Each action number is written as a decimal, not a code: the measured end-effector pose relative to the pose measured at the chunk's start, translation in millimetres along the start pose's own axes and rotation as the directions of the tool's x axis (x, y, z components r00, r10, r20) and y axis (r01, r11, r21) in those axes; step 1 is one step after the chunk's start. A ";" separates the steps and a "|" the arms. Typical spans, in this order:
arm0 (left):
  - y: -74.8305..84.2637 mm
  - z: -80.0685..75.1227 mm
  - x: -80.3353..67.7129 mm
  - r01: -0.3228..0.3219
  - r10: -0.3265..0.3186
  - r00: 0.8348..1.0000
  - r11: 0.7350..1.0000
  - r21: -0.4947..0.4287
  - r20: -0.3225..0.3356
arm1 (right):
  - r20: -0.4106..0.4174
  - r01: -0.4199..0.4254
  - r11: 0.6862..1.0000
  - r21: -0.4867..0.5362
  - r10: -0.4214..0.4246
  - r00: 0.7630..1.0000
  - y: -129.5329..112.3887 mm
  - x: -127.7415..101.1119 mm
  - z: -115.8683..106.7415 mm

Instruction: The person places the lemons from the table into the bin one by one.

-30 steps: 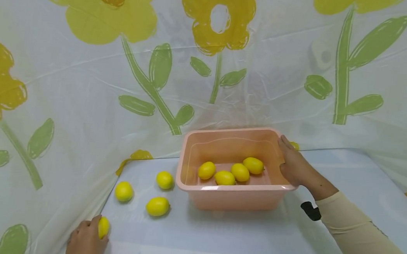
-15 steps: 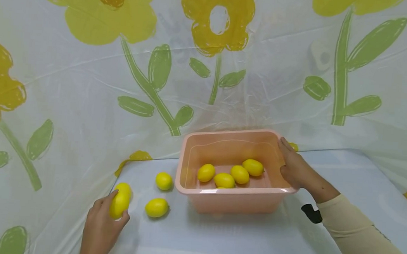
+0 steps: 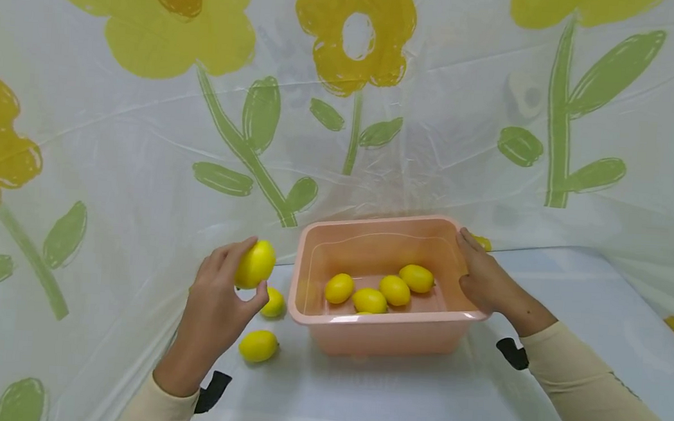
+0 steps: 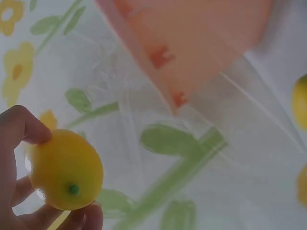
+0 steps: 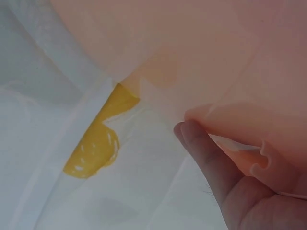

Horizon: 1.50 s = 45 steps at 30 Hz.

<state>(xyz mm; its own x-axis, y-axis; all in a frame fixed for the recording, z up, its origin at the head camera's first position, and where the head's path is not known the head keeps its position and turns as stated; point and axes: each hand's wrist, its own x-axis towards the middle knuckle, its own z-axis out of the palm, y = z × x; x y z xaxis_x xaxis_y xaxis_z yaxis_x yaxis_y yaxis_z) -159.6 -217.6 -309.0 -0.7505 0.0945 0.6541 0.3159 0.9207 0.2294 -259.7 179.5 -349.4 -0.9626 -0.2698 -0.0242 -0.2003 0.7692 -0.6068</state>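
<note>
A translucent plastic sheet printed with yellow flowers and green leaves [image 3: 145,128] is seen draped behind and over the table [image 3: 395,401], and it fills most of the head view. One peach plastic tub [image 3: 387,333] is set on the table near the centre, its left wall also visible at the top of the left wrist view. Four lemons [image 3: 376,289] are counted inside the tub, lying in a loose row on its floor. Two more lemons are left on the table at about nine o'clock from the tub: one lemon on the table [image 3: 258,345] in plain sight, the other lemon [image 3: 275,303] partly hidden behind the left hand. A seventh, the held lemon [image 3: 255,264], is pinched between the thumb and curled fingers of the left hand [image 3: 219,300], raised above the table just left of the tub's rim; in the left wrist view its green stem end is turned toward the camera. The right hand [image 3: 483,280] is laid against the tub's right wall at three o'clock, its fingers curled over the rim. Cream sleeves are worn on both arms.
</note>
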 end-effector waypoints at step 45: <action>116.2 150.4 132.9 -0.380 0.456 0.475 0.878 -0.292 0.753 | -0.027 0.013 0.999 -0.048 -0.014 1.000 -0.1 -0.4 3.3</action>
<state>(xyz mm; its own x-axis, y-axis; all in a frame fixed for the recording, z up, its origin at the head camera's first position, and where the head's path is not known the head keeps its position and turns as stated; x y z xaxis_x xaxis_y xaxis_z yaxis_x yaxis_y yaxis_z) -309.9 -41.1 -303.8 -0.6494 0.7498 -0.1270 0.7320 0.6616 0.1629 -258.7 177.6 -352.0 -0.9643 -0.2647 0.0060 -0.2210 0.7925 -0.5685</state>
